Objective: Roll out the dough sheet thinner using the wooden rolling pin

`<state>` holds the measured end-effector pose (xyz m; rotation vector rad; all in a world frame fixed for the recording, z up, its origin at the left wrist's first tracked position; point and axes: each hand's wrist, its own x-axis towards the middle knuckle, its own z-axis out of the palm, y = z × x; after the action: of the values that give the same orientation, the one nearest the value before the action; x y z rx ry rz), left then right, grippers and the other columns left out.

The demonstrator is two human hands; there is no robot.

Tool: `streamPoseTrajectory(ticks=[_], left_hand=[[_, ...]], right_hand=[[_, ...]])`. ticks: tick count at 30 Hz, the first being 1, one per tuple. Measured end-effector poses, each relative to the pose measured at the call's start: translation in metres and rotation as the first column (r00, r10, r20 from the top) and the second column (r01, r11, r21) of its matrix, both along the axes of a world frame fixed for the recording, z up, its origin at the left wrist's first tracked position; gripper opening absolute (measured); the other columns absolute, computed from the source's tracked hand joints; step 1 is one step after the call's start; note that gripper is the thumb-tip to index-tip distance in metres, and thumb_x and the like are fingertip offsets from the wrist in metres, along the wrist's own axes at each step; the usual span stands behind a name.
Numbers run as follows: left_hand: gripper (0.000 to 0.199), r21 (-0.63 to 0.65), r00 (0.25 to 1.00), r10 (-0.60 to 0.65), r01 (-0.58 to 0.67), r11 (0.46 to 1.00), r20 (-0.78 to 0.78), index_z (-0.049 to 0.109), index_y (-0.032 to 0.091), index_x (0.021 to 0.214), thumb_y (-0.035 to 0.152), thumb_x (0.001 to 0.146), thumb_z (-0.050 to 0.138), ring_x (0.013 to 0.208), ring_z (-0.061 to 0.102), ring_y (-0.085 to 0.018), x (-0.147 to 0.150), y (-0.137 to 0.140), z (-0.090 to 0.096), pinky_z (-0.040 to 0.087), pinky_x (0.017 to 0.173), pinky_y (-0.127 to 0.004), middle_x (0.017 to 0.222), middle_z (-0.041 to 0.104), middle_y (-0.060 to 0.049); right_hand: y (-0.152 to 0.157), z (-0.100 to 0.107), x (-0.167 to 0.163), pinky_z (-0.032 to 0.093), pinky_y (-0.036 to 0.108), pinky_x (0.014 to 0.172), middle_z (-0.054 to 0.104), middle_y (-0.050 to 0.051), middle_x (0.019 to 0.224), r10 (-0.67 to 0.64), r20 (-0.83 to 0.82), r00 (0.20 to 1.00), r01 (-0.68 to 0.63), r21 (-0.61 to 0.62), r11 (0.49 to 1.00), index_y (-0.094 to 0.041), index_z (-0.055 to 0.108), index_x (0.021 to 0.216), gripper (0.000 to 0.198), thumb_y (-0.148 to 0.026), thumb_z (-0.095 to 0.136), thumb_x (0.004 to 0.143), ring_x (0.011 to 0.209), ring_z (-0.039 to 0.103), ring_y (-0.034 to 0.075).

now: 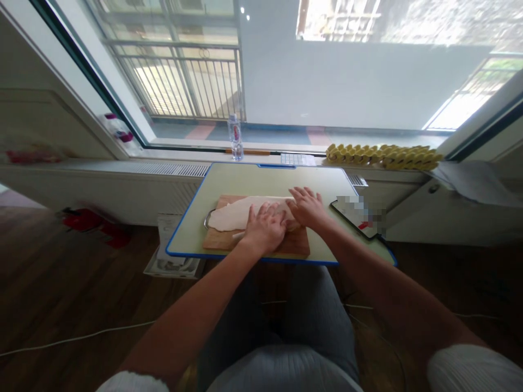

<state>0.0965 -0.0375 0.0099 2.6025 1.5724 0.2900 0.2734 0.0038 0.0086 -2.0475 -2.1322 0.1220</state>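
Observation:
A flat, pale sheet of dough (231,214) lies across a wooden cutting board (257,249), which has a metal handle at its left end. My left hand (266,227) rests on the dough with its fingers stretched out and slightly spread. At the right end of the sheet, my right hand (306,206) is laid over the dough's edge, fingers extended. Part of the dough is hidden under both palms. A short pale strip (238,235) sticks out at the near edge, just left of my left hand; I cannot make out what it is.
Beneath the board is a small light table (314,177) with a blue rim. A tablet-like device (355,216), partly blurred, lies on its right side. Along the window sill stand a clear plastic bottle (235,137) and a yellow ridged object (384,157). An open box (174,265) sits on the floor.

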Motion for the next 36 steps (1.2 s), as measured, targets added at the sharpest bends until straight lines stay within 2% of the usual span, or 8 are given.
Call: streamPoseTrajectory(ticks=[5,9,15,20,24,29,33,36], left_hand=[[0.048,0.134,0.971,0.233,-0.238,0.962,0.056,0.065,0.026,0.142,0.038,0.109,0.034,0.149,0.045,-0.032,-0.025,-0.001,-0.002,0.020,0.129,-0.066,0.158,0.058,-0.011],[0.051,0.117,0.927,0.372,-0.375,0.920,0.043,0.064,0.028,0.146,0.042,0.108,0.034,0.150,0.044,-0.036,-0.051,0.001,-0.009,0.021,0.127,-0.069,0.159,0.056,-0.012],[0.057,0.031,0.936,0.348,-0.346,0.938,-0.053,0.053,0.028,0.157,0.044,0.108,0.030,0.157,0.035,-0.036,-0.054,0.035,-0.003,0.020,0.127,-0.071,0.169,0.045,-0.012],[0.064,-0.071,0.949,0.296,-0.304,0.950,-0.106,0.047,0.029,0.162,0.054,0.109,0.022,0.159,0.032,-0.038,-0.039,0.046,0.001,0.019,0.127,-0.071,0.172,0.040,-0.012],[0.064,-0.040,0.960,0.265,-0.270,0.962,-0.092,0.048,0.030,0.161,0.056,0.109,0.022,0.159,0.033,-0.036,-0.033,0.033,-0.004,0.020,0.128,-0.070,0.171,0.042,-0.010],[0.058,0.037,0.968,0.251,-0.250,0.968,-0.015,0.054,0.032,0.158,0.054,0.109,0.030,0.155,0.041,-0.036,-0.032,-0.002,-0.011,0.025,0.127,-0.068,0.168,0.047,-0.009],[0.058,0.074,0.980,0.198,-0.199,0.977,0.021,0.053,0.030,0.158,0.052,0.109,0.032,0.155,0.041,-0.037,-0.032,-0.025,-0.012,0.028,0.126,-0.069,0.167,0.047,-0.010],[0.059,0.074,0.981,0.193,-0.194,0.978,0.012,0.054,0.030,0.158,0.052,0.109,0.030,0.155,0.041,-0.037,-0.033,-0.021,-0.011,0.028,0.125,-0.070,0.167,0.047,-0.010]], right_hand=[[0.020,-0.006,-0.007,0.027,0.065,0.124,0.045,0.010,0.168,-0.035,-0.066,0.997,0.034,-0.023,0.999,-0.025,0.053,0.157,0.061,-0.056,0.031,0.108,0.155,0.034,0.035],[0.032,-0.009,-0.010,0.029,0.062,0.123,0.053,0.013,0.161,-0.029,-0.084,0.996,0.031,0.014,0.999,-0.025,0.059,0.151,0.062,-0.060,0.033,0.107,0.150,0.040,0.034],[0.059,-0.009,-0.019,0.033,0.055,0.120,0.062,0.017,0.151,-0.064,-0.118,0.991,0.077,0.101,0.992,-0.016,0.064,0.143,0.065,-0.060,0.035,0.107,0.143,0.048,0.033],[0.057,-0.007,-0.020,0.032,0.055,0.120,0.061,0.017,0.152,-0.076,-0.112,0.991,0.084,0.069,0.994,-0.015,0.062,0.145,0.065,-0.061,0.034,0.107,0.143,0.048,0.033],[0.037,-0.004,-0.017,0.030,0.059,0.122,0.052,0.014,0.162,-0.033,-0.061,0.998,0.033,-0.001,0.999,-0.020,0.053,0.155,0.066,-0.060,0.029,0.108,0.150,0.040,0.034],[0.001,-0.004,-0.011,0.027,0.063,0.126,0.037,0.009,0.173,-0.028,-0.013,1.000,0.027,-0.071,0.997,-0.021,0.040,0.165,0.066,-0.053,0.025,0.109,0.157,0.031,0.034],[-0.020,-0.007,-0.009,0.025,0.065,0.126,0.036,0.009,0.173,-0.029,0.053,0.998,0.033,-0.063,0.997,-0.020,0.036,0.168,0.067,-0.049,0.026,0.108,0.158,0.029,0.036],[-0.016,-0.008,-0.010,0.026,0.064,0.126,0.037,0.008,0.173,-0.059,0.043,0.997,0.062,-0.061,0.996,-0.022,0.036,0.168,0.067,-0.051,0.026,0.108,0.157,0.030,0.035]])
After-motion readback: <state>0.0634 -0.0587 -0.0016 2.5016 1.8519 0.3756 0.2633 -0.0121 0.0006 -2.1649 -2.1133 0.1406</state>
